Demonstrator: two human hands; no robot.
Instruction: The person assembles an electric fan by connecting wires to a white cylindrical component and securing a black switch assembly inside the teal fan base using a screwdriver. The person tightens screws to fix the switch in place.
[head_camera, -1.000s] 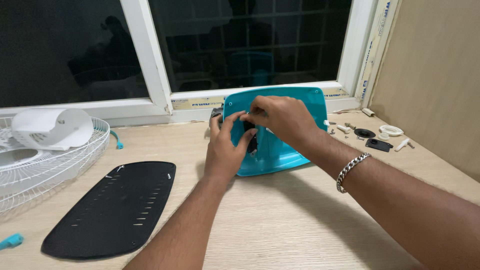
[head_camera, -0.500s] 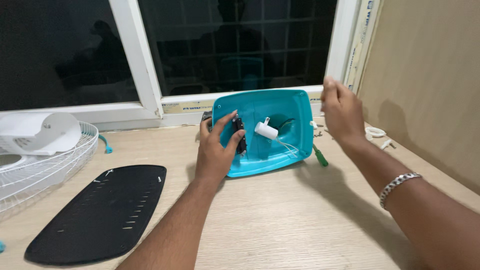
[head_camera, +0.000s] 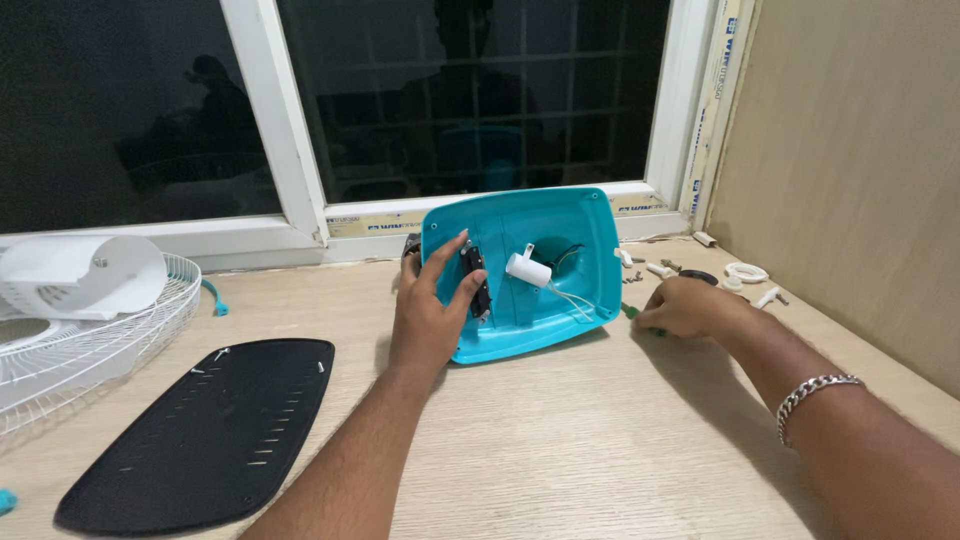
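Since half a second ago the right hand (head_camera: 685, 310) has dropped from the window frame to the counter (head_camera: 600, 440), its grip closing on a small green tool (head_camera: 632, 313) just right of the teal base (head_camera: 525, 270), which the left hand (head_camera: 430, 310) steadies, fingers spread.

I am seeing open tabletop (head_camera: 600, 440) in front of the teal housing (head_camera: 570, 225), between both forearms. The black perforated plate (head_camera: 200, 430) is taking up the near left, with the white wire fan guard (head_camera: 90, 350) crowding the far left edge. Small white parts and screws (head_camera: 745, 272) are cluttering the right rear corner (tight against the wall (head_camera: 850, 150)). The window frame (head_camera: 270, 130) is closing off the back.
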